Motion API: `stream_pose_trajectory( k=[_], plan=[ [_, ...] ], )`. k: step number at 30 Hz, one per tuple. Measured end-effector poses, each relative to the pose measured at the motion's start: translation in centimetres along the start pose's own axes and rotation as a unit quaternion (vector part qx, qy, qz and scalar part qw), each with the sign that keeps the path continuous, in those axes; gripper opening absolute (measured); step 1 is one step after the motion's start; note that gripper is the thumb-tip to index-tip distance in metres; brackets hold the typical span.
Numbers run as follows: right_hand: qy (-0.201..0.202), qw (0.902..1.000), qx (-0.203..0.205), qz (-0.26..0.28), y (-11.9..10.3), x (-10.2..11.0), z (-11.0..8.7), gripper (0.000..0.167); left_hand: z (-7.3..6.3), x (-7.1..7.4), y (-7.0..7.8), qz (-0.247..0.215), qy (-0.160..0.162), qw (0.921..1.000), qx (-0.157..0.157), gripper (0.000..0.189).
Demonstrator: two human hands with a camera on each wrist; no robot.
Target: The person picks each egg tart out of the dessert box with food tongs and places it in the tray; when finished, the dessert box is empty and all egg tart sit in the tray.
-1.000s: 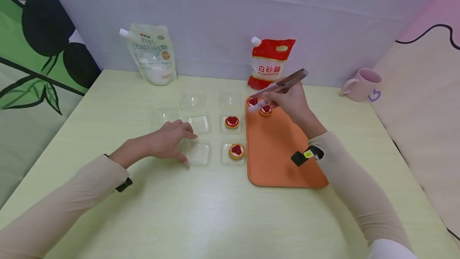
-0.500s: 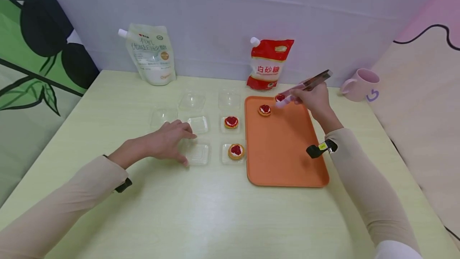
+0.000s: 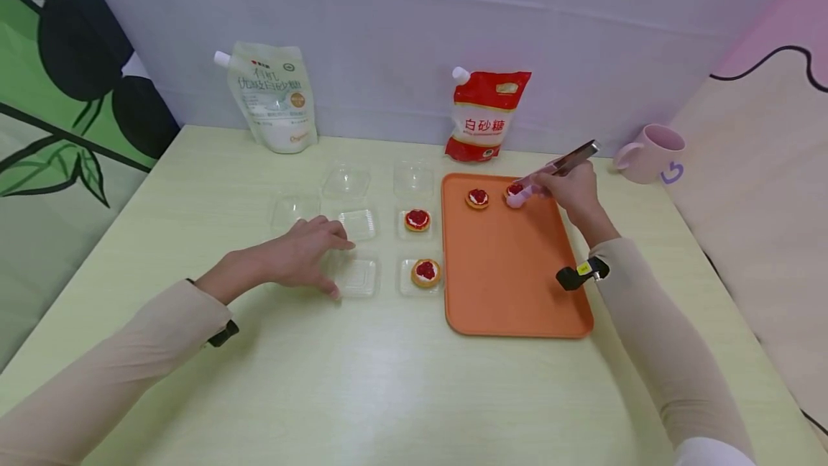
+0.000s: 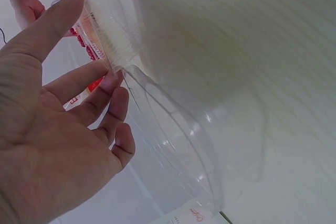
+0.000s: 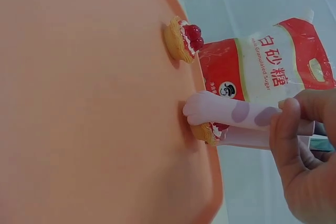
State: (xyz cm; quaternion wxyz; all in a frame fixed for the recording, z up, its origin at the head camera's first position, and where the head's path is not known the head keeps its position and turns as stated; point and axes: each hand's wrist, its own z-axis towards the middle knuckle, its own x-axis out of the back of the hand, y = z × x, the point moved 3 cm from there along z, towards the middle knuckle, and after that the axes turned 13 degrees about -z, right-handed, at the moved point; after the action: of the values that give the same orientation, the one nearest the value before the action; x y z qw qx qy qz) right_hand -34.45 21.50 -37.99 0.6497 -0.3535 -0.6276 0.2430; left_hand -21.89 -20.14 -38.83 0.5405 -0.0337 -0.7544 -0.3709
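Note:
In the head view my right hand [image 3: 576, 189] grips pink tongs [image 3: 537, 180] with paw-shaped ends. Between those ends is a small berry tart [image 5: 202, 132], low over the orange tray [image 3: 511, 272] near its far edge. Another berry tart [image 3: 477, 198] sits on the tray to its left. My left hand [image 3: 300, 254] lies beside a clear plastic clamshell box [image 3: 357, 277], thumb and forefinger spread at its edge. The left wrist view shows the fingertips right at the hinge, the raised clear lid [image 4: 178, 140] next to them.
Left of the tray, two berry tarts [image 3: 417, 220] sit in clear boxes. Another clear box [image 3: 357, 224] stands behind my left hand. A red sugar pouch [image 3: 486, 117] and a pale sugar pouch [image 3: 274, 99] stand along the back; a pink mug [image 3: 653, 153] is at the far right.
My right hand and the tongs have moved right, carrying a tart from the tray's far left corner past the other tart, then lowering slightly nearer. My left hand has stayed put.

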Motion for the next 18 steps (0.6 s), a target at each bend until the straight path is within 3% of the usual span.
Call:
stream_pose_trajectory(
  k=[9,18],
  plan=[
    [0.006,0.9992,0.008,0.037,0.67,-0.24,0.28,0.031,0.01,0.05,0.06,0.002,0.000,1.0000,0.006,0.078],
    [0.019,0.9996,0.007,0.022,0.46,-0.11,-0.02,0.038,0.03,0.07,0.13,0.003,-0.004,1.0000,0.008,0.079]
  ],
)
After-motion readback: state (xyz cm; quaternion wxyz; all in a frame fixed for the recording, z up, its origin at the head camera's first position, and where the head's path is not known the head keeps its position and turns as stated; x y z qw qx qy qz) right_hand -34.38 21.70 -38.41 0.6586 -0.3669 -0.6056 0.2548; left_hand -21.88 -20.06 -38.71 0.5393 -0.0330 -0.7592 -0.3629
